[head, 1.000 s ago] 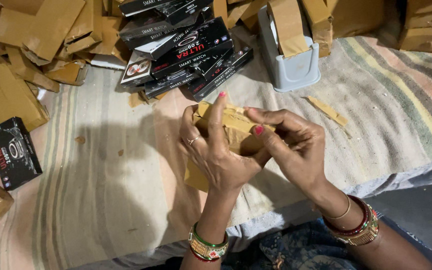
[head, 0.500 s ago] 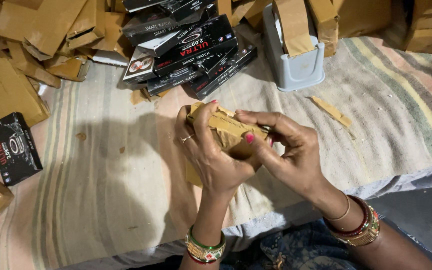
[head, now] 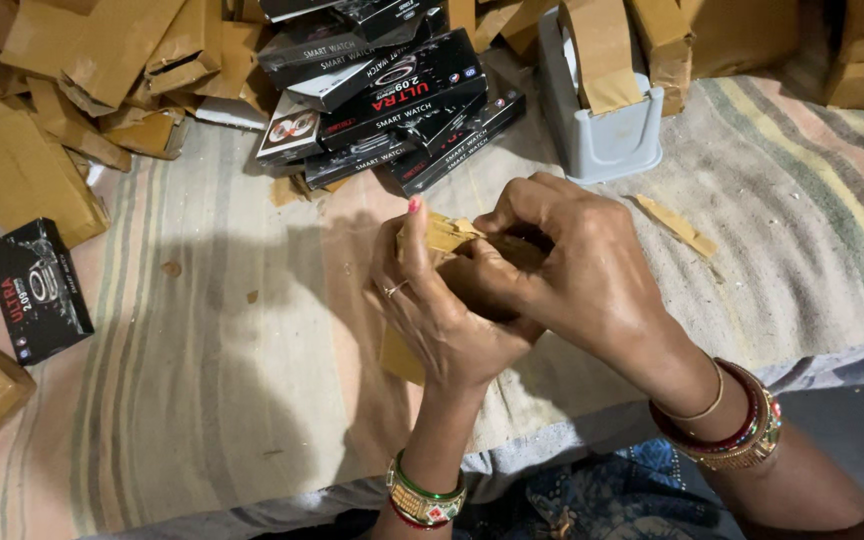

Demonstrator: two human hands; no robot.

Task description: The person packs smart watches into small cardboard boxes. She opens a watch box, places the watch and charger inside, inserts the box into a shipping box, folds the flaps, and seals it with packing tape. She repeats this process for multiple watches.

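My left hand (head: 442,310) and right hand (head: 572,270) both clasp a small brown-taped parcel (head: 439,236), raised above the striped cloth (head: 202,350) so my fingers can work its top edge; black boxes (head: 382,90) lie stacked beyond.

I see a tan-brown parcel (head: 444,236) wrapped in brown tape. My left hand (head: 442,310) has a pink-red nail, with a green, red and gold bangle (head: 425,495) at the wrist. My right hand (head: 582,270) wears dark red and gold bangles (head: 737,430). The striped cloth (head: 202,360) is beige with faded pink, green and yellow stripes. The stacked boxes (head: 392,100) are black with white and red print. The tape dispenser (head: 602,140) is pale grey-blue. The wrapped packets (head: 82,70) are tan-brown.
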